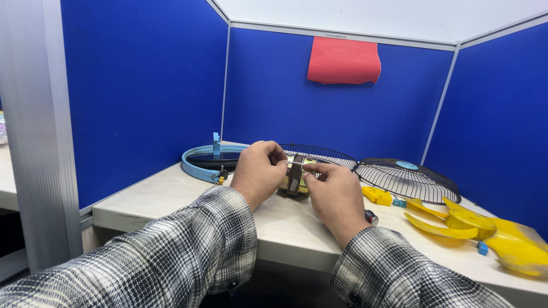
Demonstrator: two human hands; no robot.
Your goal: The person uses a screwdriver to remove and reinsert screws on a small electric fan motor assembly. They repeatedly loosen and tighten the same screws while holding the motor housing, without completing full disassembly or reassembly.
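Observation:
Both my hands meet at the middle of the white desk (285, 228) around a small fan motor (295, 174), a metal block with a dark band round it. My left hand (258, 171) grips its left side with curled fingers. My right hand (334, 191) pinches its right side with thumb and forefinger. The motor rests low over the desk; its underside is hidden by my hands. Plaid sleeves cover both forearms.
A light blue ring (200, 159) lies at the back left, with one black wire fan guard (319, 154) behind the motor and another (406, 178) to the right. Yellow fan blades (462, 222), a yellow part (377, 195) and small blue clips (399, 202) lie right. Blue partition walls surround the desk.

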